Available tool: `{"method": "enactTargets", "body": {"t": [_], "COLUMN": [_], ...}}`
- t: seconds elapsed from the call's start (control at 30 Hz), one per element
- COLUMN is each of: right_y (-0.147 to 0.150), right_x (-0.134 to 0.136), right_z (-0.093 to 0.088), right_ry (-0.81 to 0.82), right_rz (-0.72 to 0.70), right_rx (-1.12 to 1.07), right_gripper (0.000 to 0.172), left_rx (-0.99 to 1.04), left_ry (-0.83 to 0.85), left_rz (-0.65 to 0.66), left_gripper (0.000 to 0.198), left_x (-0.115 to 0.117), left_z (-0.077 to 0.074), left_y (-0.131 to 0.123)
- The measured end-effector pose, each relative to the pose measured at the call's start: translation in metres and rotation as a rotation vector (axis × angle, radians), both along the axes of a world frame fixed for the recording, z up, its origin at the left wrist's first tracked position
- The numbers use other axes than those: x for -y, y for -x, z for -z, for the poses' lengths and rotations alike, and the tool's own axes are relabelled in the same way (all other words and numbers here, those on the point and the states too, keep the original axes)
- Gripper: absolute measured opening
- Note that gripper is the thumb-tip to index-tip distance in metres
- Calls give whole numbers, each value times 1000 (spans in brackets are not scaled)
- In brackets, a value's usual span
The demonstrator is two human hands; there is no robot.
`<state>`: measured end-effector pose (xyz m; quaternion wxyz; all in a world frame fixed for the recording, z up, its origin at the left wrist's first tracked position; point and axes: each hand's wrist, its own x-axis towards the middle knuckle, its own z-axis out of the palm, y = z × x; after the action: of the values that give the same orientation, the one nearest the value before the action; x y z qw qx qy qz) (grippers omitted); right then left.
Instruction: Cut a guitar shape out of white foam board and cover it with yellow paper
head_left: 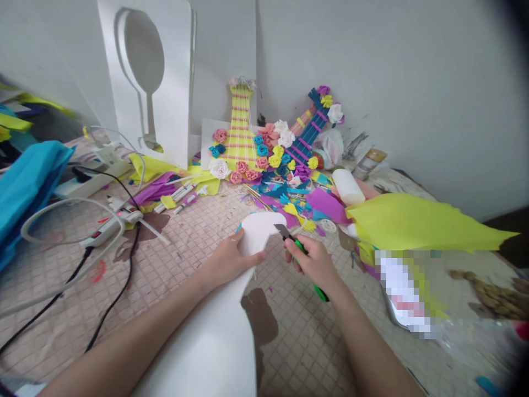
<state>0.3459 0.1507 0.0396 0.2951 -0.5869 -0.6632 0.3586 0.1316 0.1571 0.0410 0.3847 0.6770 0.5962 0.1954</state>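
Observation:
A white foam board cutout (215, 342) with a rounded tip and curved sides stretches from the bottom edge toward the middle of the table. Near its narrow end my left hand (229, 258) grips it, thumb laid across the top face and fingers around the far side. In my right hand (316, 263) is a green and black utility knife (300, 246), with its blade out. The blade lies at the right edge of the board's tip; I cannot tell whether it is in the foam.
Decorated paper guitars, one yellow (242, 127) and one blue (308, 135), lean at the back. A white board with a cut-out shape (176, 82) stands left of them. Power strips (103, 229) and cables lie left; yellow paper (421, 223) and a blurred phone (403, 295) lie right.

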Motion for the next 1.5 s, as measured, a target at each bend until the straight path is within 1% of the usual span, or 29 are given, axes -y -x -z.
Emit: {"method": "enactTargets", "body": {"t": [0.13, 0.3, 0.43, 0.63, 0.77, 0.93, 1.13, 1.37, 1.5], "right_y": [-5, 0, 3, 0, 7, 17, 17, 18, 20], "right_x": [-2, -1, 0, 0, 1, 5, 5, 6, 7], "right_z": [2, 4, 3, 2, 2, 1, -2, -4, -4], "right_ry": [65, 73, 48, 26, -3, -86, -97, -154, -170], "right_rz": [-21, -32, -38, -33, -23, 47, 62, 62, 55], "right_rx": [-55, -56, -15, 12, 49, 61, 32, 78, 104], "right_gripper": [39, 39, 40, 38, 38, 36, 35, 34, 35], "left_rx": [16, 14, -3, 11, 0, -5, 21, 23, 30], "left_ry": [-11, 5, 16, 0, 5, 2, 1, -20, -22], "left_rz": [-10, -5, 16, -8, -4, -30, -16, -22, -10], "left_gripper": [69, 68, 66, 64, 68, 76, 65, 71, 70], "left_x": [-1, 0, 2, -1, 0, 1, -1, -1, 0], "left_z": [0, 0, 0, 4, 3, 0, -2, -2, -1], "left_y": [2, -1, -3, -2, -4, -3, 0, 1, 1]}}
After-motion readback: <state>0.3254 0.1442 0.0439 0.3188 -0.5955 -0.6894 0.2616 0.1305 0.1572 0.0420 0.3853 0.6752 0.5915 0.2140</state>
